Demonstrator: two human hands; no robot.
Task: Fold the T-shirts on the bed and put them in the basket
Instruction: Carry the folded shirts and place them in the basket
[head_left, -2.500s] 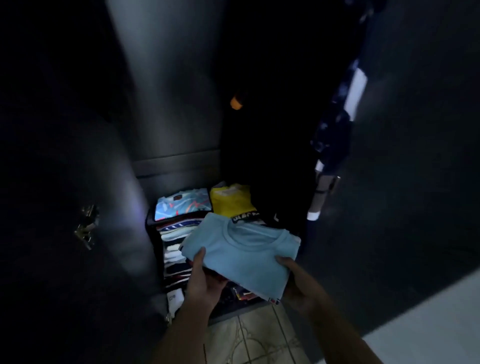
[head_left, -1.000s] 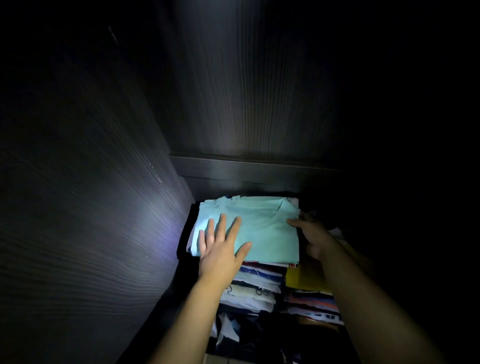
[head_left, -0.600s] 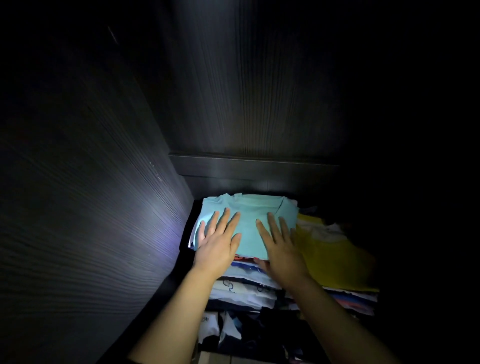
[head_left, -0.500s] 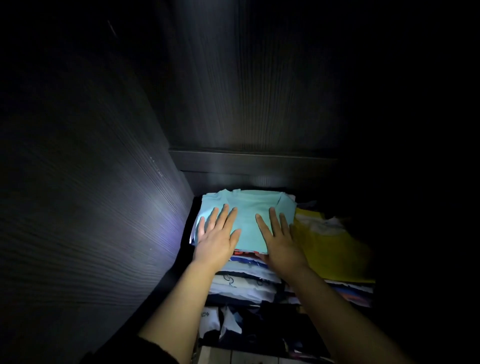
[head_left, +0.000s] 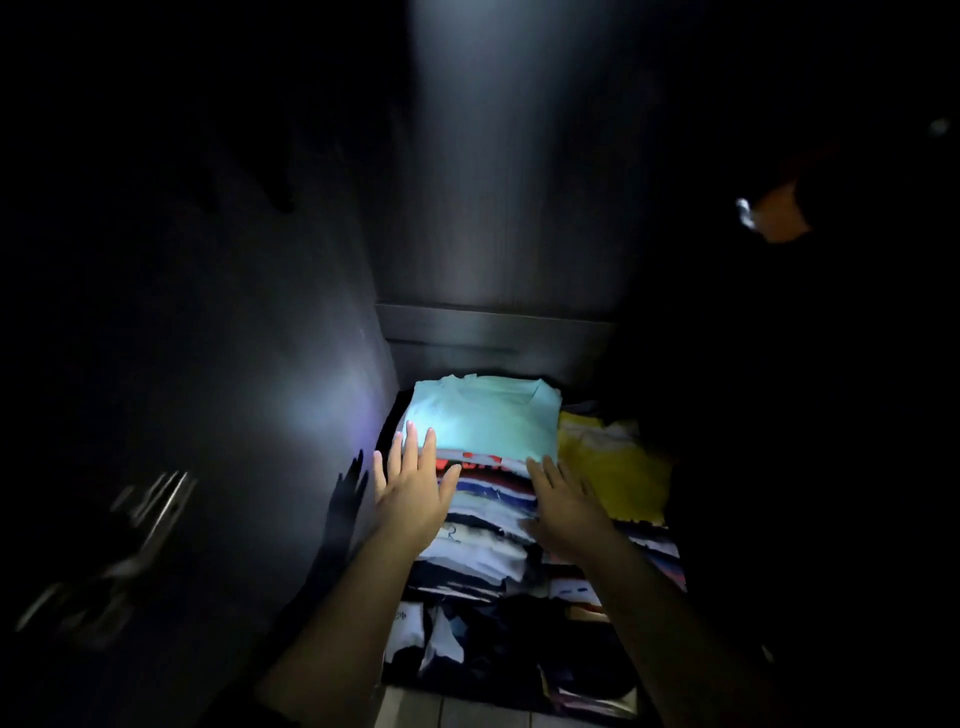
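A folded light-blue T-shirt (head_left: 485, 418) lies on top of the left stack of folded shirts (head_left: 478, 525) inside a dark wardrobe. My left hand (head_left: 413, 486) is spread open just in front of its near edge, fingertips at the shirt's front left corner. My right hand (head_left: 563, 504) is open too, fingers straight, hovering over the stack's front just below the blue shirt's right corner. Neither hand holds anything. No basket can be made out in the dark.
A second stack topped by a yellow shirt (head_left: 613, 467) stands to the right. The dark wardrobe side wall (head_left: 234, 389) with a metal handle (head_left: 150, 514) is on the left, the back panel (head_left: 498, 332) behind. Tiled floor (head_left: 457, 714) shows at the bottom.
Both hands have slid back off the blue shirt toward me and now hover at the stack's front. The shirt stays on top of the left stack.
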